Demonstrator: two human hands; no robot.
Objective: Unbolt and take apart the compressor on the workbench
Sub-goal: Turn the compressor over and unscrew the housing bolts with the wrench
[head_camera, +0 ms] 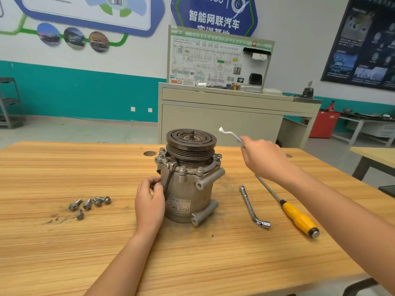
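Compressor (188, 180) stands upright mid-worktop (64, 253), pulley (191, 139) on top. Left hand (149, 197) curls round the body at its 9 o'clock and steadies it. Right hand (263, 159) is raised at 2 o'clock, gripping a small wrench (229, 133). Loose bolts (89, 205) lie at 9 o'clock, well apart. L-shaped socket wrench (253, 207) and screwdriver (297, 214) lie at 3–4 o'clock. Flange bolts (182, 169) are seated. Likely heavy, rigid cast metal, maybe greasy. Best held by the body or lugs, since the pulley probably spins.
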